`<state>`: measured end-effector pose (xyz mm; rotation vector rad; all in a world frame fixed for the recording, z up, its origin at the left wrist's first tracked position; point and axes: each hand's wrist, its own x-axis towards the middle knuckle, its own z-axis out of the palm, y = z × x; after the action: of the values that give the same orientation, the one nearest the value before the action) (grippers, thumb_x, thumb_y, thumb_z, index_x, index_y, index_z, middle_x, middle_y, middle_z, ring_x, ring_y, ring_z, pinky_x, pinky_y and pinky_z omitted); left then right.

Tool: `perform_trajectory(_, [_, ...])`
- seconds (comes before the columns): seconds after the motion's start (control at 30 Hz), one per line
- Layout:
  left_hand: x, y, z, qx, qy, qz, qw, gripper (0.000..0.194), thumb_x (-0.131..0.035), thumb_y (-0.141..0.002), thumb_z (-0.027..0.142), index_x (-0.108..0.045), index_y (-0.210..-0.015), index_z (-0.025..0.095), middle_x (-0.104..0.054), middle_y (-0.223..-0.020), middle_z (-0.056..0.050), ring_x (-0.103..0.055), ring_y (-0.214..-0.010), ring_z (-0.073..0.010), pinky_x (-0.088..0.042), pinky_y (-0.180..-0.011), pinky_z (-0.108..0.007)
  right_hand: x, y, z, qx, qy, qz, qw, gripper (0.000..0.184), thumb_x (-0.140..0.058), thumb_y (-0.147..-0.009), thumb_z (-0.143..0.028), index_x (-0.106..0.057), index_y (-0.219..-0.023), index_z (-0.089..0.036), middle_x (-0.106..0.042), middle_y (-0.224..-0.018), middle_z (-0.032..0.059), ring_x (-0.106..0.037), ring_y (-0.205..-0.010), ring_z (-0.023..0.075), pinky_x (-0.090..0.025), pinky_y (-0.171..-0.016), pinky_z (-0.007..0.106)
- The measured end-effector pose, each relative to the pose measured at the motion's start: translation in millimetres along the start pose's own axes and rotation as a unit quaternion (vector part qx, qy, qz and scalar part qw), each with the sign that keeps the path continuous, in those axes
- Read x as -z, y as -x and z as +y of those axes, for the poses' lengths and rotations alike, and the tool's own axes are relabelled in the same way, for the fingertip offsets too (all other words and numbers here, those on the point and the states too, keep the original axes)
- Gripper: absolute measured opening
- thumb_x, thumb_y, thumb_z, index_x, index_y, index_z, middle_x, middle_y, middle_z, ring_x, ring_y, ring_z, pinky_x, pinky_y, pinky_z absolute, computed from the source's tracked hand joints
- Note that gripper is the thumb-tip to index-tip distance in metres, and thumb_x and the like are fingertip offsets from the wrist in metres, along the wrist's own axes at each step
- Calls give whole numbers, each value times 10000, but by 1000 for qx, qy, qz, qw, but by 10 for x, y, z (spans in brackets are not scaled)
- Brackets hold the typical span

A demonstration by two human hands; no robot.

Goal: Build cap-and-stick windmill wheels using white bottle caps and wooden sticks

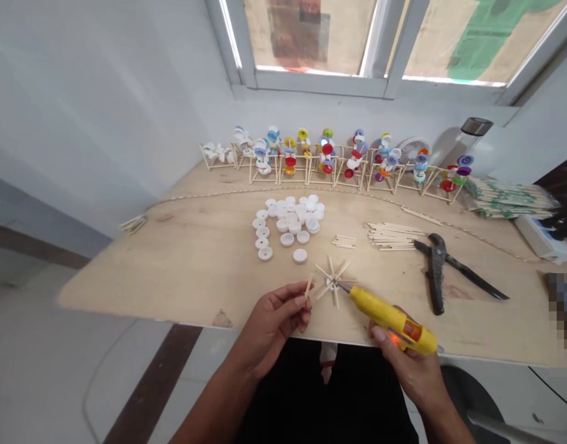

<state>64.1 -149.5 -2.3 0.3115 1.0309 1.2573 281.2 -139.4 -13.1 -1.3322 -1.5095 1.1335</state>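
Note:
My left hand (277, 317) pinches a short wooden stick (309, 287) at the near edge of the wooden tabletop (191, 259). My right hand (410, 364) grips a yellow glue gun (389, 317). Its nozzle points at the hub of a wheel of wooden sticks (332, 282), a white cap with sticks radiating from it, lying flat on the board. The stick in my left hand is held just left of that wheel.
A heap of white bottle caps (288, 225) lies behind the wheel. Cut sticks (392, 236) and black pliers (443, 265) lie to the right. A row of finished stick-and-cap models (330, 160) lines the back, with a small fan (410, 148) and packets of sticks (509, 198).

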Motion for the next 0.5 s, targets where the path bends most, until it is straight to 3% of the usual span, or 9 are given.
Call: perform_trajectory(0.5, [59, 34, 7, 6, 11, -9, 1000, 312, -743, -661, 158, -688, -964, 102, -626, -687, -30, -539, -556, -72, -436, -527, -181, -57, 20, -22, 10, 6, -55, 998, 146, -603, -813, -348, -595, -817, -203, -574, -696, 1, -560, -650, 157, -463, -529, 219])
